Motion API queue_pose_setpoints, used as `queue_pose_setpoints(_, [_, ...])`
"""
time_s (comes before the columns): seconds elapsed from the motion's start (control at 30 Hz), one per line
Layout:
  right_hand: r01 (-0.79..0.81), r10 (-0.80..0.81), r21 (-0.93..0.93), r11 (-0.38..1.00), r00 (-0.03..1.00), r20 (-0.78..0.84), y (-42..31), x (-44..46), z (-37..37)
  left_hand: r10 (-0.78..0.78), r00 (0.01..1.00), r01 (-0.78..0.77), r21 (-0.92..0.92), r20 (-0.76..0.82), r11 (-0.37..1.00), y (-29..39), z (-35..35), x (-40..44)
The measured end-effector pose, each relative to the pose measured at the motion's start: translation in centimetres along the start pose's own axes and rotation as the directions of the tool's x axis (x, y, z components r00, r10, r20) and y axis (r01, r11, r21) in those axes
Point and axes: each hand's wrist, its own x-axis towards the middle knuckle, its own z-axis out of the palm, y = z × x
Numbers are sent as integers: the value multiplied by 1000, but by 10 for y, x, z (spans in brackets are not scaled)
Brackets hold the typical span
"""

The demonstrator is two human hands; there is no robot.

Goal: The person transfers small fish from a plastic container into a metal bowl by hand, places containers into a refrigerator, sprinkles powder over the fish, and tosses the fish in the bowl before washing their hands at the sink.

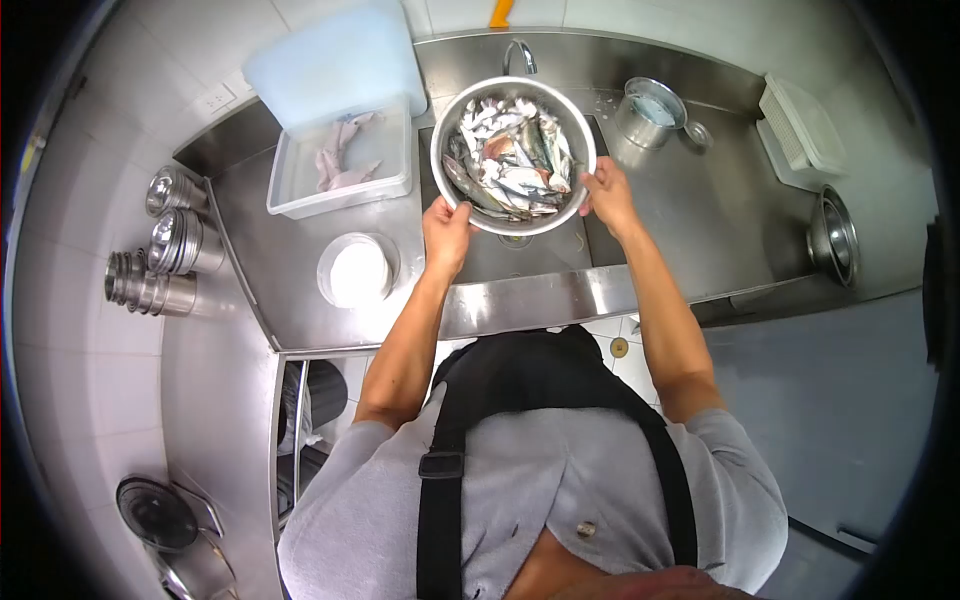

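Observation:
A round metal bowl (588, 130) full of small silvery fish (515, 160) is held over the sink, below the curved faucet (520, 57). On its lower left rim my left hand (447, 234) is closed, thumb at the edge. My right hand (608, 193) grips the rim at the lower right. Left of the bowl, a clear plastic container (398, 187) holds pinkish pieces of fish or meat (342, 155). The undersides of the bowl and most fingertips are hidden.
A white tub (358, 272) sits at the front left of the counter. To the right are a metal pot (650, 112), a white basket (803, 130) and leaning metal bowls (833, 236). Stacked metal containers (180, 240) stand far left. The counter's raised front edge (540, 302) runs below the sink.

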Motion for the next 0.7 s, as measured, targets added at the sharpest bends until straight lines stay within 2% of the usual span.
queue_pose_setpoints(0.17, [-170, 170, -23, 985, 985, 0, 32, 1, -1, -132, 990, 136, -82, 56, 987, -23, -7, 10])
queue_pose_setpoints(0.23, [-214, 214, -2, 977, 976, -48, 36, -8, 6, -162, 984, 168, -76, 76, 983, -39, -17, 13])
queue_pose_setpoints(0.27, [-247, 246, -21, 969, 969, -26, 45, -5, 3, -169, 983, 170, -15, 74, 985, -38, -20, 15])
queue_pose_setpoints(0.4, [-109, 109, 32, 994, 994, -30, 6, -16, 3, -53, 994, 55, -24, 96, 998, 0, -10, 2])
queue_pose_setpoints(0.47, [-29, 34, 94, 995, 998, -54, -11, -23, 0, -47, 994, 51, -42, 98, 998, 7, -2, 3])
queue_pose_setpoints(0.6, [-178, 177, -9, 984, 981, -84, 27, -11, -6, -127, 987, 131, -36, 95, 991, -23, -3, 5])
queue_pose_setpoints(0.7, [-241, 240, -4, 971, 968, -74, 56, -1, -9, -158, 982, 164, -54, 103, 985, -42, -3, 16])
